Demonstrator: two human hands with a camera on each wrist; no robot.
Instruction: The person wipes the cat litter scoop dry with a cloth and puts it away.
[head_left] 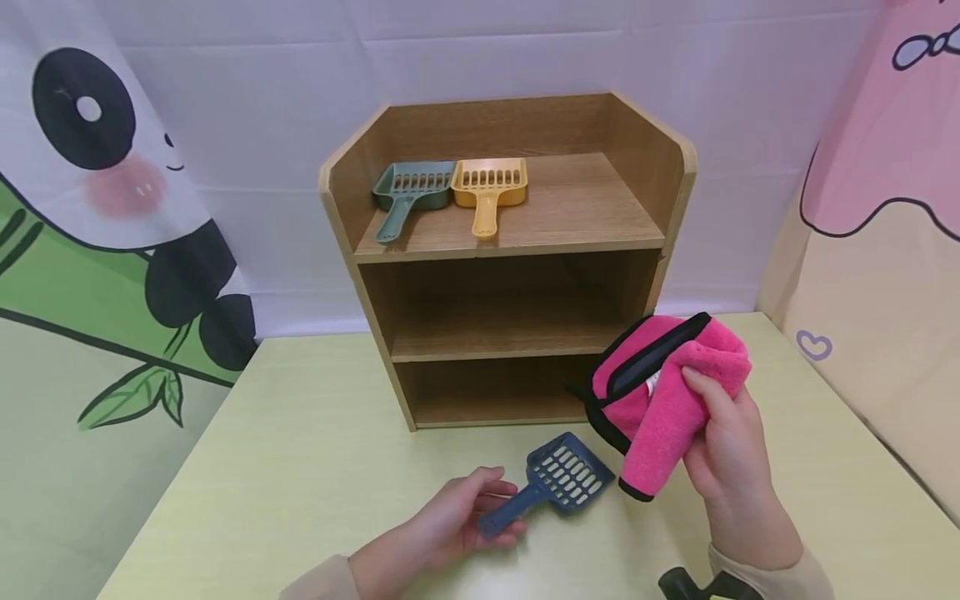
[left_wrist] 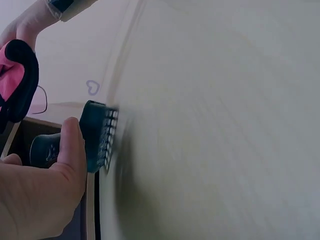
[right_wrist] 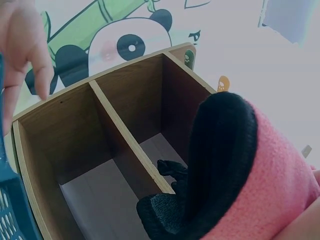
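Observation:
My left hand point(head_left: 461, 517) holds a dark blue slotted litter scoop point(head_left: 568, 473) by its handle, which lies across the fingers with the thumb raised beside it. In the left wrist view the scoop point(left_wrist: 100, 135) is seen from the side, its slotted face toward the table. My right hand point(head_left: 731, 446) grips a folded bright pink plush cloth point(head_left: 663, 433) with black edging, thumb on top, held up in front of the shelf's right side. Close up in the right wrist view, the cloth point(right_wrist: 270, 170) shows its dark trim and hides part of the shelf.
A wooden shelf unit point(head_left: 510, 250) stands at the back of the pale table point(head_left: 300, 467). On its top board lie a green scoop point(head_left: 412, 187) and a yellow scoop point(head_left: 489, 187), side by side. Printed curtains point(head_left: 262, 125) surround the table. A black object point(head_left: 705, 586) shows at the bottom edge.

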